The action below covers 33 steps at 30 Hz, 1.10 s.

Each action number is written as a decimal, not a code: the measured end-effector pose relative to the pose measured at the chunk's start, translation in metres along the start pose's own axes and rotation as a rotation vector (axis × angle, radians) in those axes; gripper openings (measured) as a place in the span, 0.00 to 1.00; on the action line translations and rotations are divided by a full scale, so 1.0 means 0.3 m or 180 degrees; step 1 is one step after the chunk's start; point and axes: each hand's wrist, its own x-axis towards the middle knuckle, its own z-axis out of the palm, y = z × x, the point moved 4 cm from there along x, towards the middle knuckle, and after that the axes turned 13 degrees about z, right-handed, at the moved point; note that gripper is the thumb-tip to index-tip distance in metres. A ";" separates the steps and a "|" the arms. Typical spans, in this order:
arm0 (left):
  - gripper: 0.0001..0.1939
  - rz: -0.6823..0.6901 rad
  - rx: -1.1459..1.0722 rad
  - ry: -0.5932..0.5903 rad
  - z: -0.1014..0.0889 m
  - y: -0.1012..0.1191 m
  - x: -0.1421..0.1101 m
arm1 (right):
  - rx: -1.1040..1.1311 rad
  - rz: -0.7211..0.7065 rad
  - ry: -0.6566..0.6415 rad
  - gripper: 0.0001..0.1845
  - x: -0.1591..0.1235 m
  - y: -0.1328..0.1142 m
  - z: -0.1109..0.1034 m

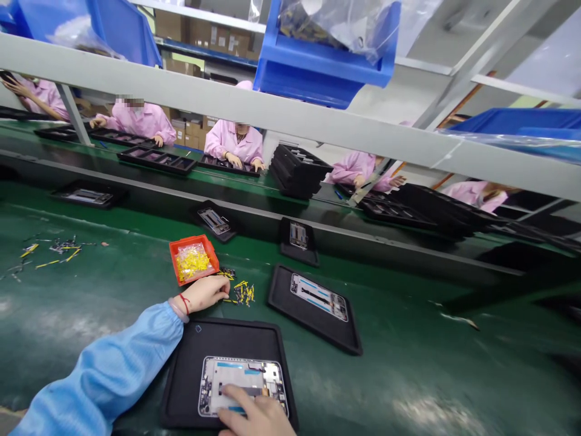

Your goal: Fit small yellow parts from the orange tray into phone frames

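My left hand, in a light blue sleeve with a red string at the wrist, has its fingers pinched together at the left edge of a loose pile of small yellow-and-black strips. Whatever lies between those fingertips is hidden. Just behind this hand stands an orange-red bin holding a plastic bag of yellow pieces. My right hand rests with its fingers spread on a phone frame with exposed internal parts. That frame lies flat on a black tray in front of me.
More black trays with phone frames lie beyond, including a near-right tray and two smaller ones further back. Scattered strips lie left on the green table. A ledge and shelf beam cross ahead. Several co-workers in pink sit opposite.
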 end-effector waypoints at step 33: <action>0.09 0.0606 0.0554 0.1383 -0.192 0.141 -0.036 | 0.2743 0.1865 -0.0366 0.08 0.519 0.300 -0.039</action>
